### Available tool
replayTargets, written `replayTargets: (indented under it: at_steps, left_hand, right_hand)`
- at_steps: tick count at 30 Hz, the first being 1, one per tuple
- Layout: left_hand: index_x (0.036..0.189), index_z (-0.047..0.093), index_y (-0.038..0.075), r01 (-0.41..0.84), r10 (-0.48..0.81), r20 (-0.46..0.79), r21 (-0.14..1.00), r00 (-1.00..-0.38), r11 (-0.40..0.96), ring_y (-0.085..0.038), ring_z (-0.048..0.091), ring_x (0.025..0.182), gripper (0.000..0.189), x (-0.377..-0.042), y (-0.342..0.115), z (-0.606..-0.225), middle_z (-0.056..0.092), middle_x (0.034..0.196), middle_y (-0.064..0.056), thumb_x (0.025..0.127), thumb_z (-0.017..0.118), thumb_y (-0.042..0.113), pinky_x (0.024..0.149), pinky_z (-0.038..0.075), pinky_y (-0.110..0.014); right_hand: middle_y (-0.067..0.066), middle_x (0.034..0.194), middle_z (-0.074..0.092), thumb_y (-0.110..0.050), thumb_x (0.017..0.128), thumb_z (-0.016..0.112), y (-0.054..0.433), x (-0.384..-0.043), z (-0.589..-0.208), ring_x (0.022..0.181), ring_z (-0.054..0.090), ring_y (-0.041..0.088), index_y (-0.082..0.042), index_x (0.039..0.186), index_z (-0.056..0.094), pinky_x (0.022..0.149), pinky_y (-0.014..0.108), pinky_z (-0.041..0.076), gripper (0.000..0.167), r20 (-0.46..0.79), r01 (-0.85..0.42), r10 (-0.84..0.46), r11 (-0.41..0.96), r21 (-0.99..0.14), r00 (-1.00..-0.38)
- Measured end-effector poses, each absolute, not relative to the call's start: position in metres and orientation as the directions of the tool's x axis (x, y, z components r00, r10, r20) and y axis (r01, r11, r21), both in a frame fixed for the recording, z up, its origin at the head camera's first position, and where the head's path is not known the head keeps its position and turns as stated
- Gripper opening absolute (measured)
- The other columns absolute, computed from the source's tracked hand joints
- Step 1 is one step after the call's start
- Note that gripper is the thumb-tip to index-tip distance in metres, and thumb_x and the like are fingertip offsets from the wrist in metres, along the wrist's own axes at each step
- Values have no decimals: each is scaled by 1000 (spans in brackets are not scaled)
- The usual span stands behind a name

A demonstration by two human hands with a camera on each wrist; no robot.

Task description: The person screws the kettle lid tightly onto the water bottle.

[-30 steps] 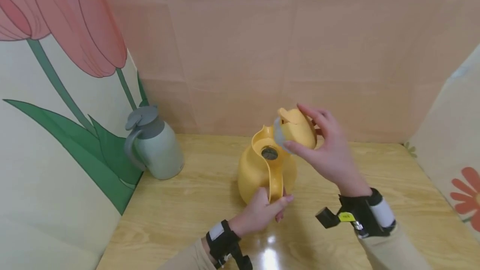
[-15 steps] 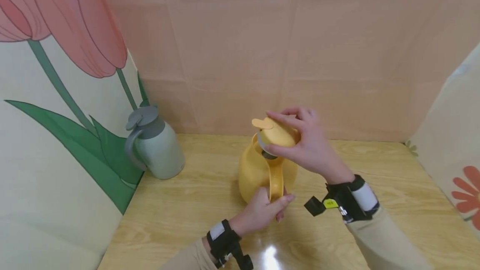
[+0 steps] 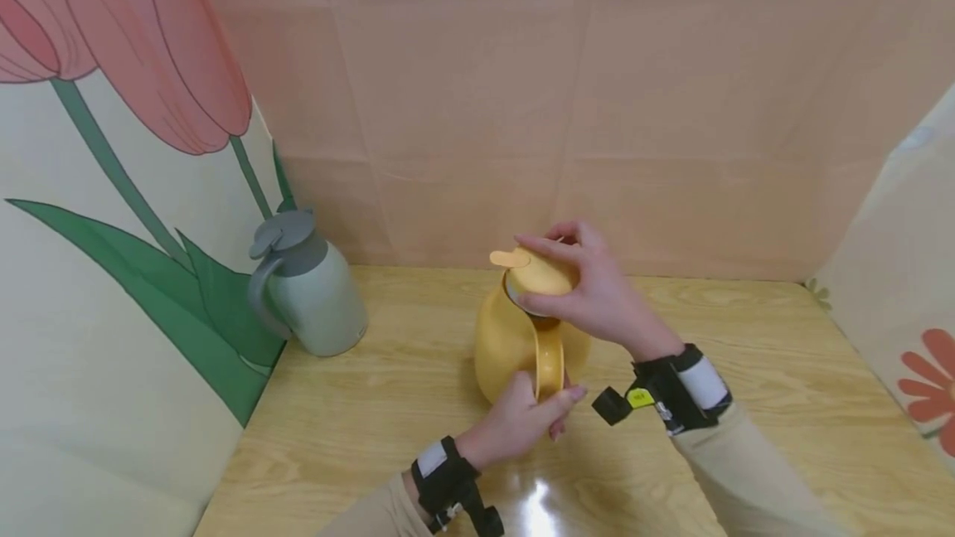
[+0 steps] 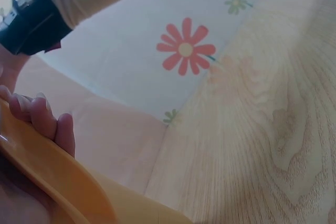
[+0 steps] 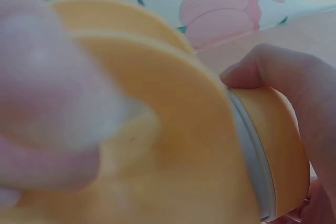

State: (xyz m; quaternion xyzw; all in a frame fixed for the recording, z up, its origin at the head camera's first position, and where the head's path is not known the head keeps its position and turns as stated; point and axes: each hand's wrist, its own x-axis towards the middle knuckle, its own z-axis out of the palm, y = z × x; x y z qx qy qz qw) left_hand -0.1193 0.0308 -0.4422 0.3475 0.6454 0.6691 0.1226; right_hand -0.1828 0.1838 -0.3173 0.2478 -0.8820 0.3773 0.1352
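Observation:
A yellow thermos jug (image 3: pixel 507 346) stands upright on the wooden table, its handle (image 3: pixel 550 359) facing me. My left hand (image 3: pixel 520 419) grips that handle near its lower end. Over the jug's mouth my right hand (image 3: pixel 597 292) holds the yellow lid (image 3: pixel 545 274) between thumb and fingers. The lid's tab (image 3: pixel 509 258) points left. In the right wrist view, a grey ring (image 5: pixel 252 153) shows between the lid and the jug's neck, and part of the left hand (image 5: pixel 47 103) blurs the near side. The left wrist view shows the handle (image 4: pixel 58 177) close up.
A grey-green thermos jug (image 3: pixel 317 301) with a dark grey lid stands at the table's back left. Behind the table (image 3: pixel 403 437) hangs a pinkish-brown cloth (image 3: pixel 462 106). Flower-printed panels border the left and right sides.
The right hand has brought the lid left and down from beside the jug onto its mouth, turning it from tilted to more level. The left hand stays on the handle.

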Motion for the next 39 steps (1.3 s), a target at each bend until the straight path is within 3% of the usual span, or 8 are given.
replayTargets:
  at_steps: [7, 16, 20, 25, 30, 35, 39]
  left_hand:
    - [83, 59, 4, 281, 620, 296, 952, -726, -125, -11, 54, 52, 33, -120, 31, -442, 56, 60, -2, 107, 55, 27, 53, 49, -24]
    - [83, 59, 4, 279, 619, 299, 951, -727, -133, -11, 54, 53, 33, -119, 31, -441, 56, 61, -5, 107, 54, 27, 53, 50, -26]
    - [82, 59, 4, 280, 612, 297, 952, -733, -126, -10, 54, 52, 34, -118, 31, -442, 56, 61, -3, 107, 55, 27, 53, 50, -26]
    - [81, 58, 3, 273, 610, 292, 954, -737, -126, -9, 54, 52, 34, -118, 31, -443, 55, 61, 1, 106, 55, 26, 53, 52, -28]
    - [81, 58, 3, 268, 607, 287, 955, -741, -124, -9, 54, 52, 34, -118, 31, -442, 56, 60, -2, 106, 55, 26, 52, 52, -31]
    - [81, 58, 3, 265, 604, 287, 956, -743, -127, -9, 53, 51, 34, -118, 31, -441, 55, 60, -6, 107, 54, 26, 52, 50, -25]
    - [81, 58, 3, 270, 604, 292, 954, -741, -131, -10, 53, 51, 35, -117, 31, -441, 55, 59, -5, 107, 55, 26, 52, 48, -24]
  right_hand:
    - [8, 126, 44, -26, 77, 89, 185, -185, -326, 114, 39, 27, -21, 138, 66, 86, 41, 41, 66, 405, -527, -341, 612, -589, -848]
    - [7, 133, 42, -35, 81, 87, 185, -185, -334, 118, 39, 27, -27, 143, 61, 87, 42, 45, 67, 368, -502, -342, 608, -614, -865]
    - [9, 146, 41, -35, 82, 86, 189, -185, -333, 131, 37, 30, -25, 149, 54, 96, 51, 43, 75, 378, -533, -376, 587, -610, -846]
    - [6, 159, 35, -21, 87, 82, 201, -184, -325, 145, 30, 32, -20, 151, 50, 109, 63, 31, 72, 377, -571, -438, 512, -641, -816]
    - [4, 152, 47, -22, 90, 79, 208, -182, -320, 142, 38, 30, -22, 149, 52, 111, 61, 31, 65, 317, -518, -427, 525, -676, -847]
    - [6, 139, 50, -42, 87, 82, 202, -181, -327, 127, 47, 30, -25, 145, 56, 99, 54, 43, 66, 301, -451, -339, 598, -663, -891]
    - [5, 125, 47, -53, 79, 86, 194, -182, -336, 112, 47, 26, -21, 135, 60, 87, 45, 46, 70, 352, -421, -240, 630, -653, -905]
